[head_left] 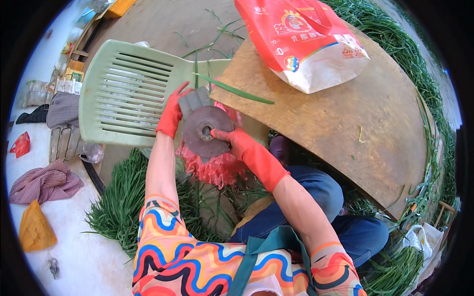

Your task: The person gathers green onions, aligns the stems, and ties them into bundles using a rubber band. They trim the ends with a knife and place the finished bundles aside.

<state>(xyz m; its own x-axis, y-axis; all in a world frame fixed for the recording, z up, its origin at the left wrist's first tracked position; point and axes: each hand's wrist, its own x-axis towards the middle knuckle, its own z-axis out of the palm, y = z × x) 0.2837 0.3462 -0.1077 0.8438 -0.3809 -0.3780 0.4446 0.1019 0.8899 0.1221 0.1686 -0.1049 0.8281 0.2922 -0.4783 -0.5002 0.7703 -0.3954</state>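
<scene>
Both my hands wear red rubber gloves. My left hand point(172, 114) grips the left edge of a round, dull metal disc with a hole in its middle point(202, 129) and a flat grey piece sticking up at its top. My right hand point(238, 142) holds the disc's right side, with the index finger pointing at the centre hole. Beneath the disc hangs a bunch of pink-red plastic strings point(213, 168). The disc is held in front of a pale green plastic chair point(123, 93) tipped on its side.
A round brown wooden board point(340, 118) lies to the right, with a red-and-white plastic bag point(306, 42) and a loose green leaf point(232, 89) on it. Piles of long green chive-like leaves point(118, 197) lie on the ground left and right. Cloths and bags lie far left.
</scene>
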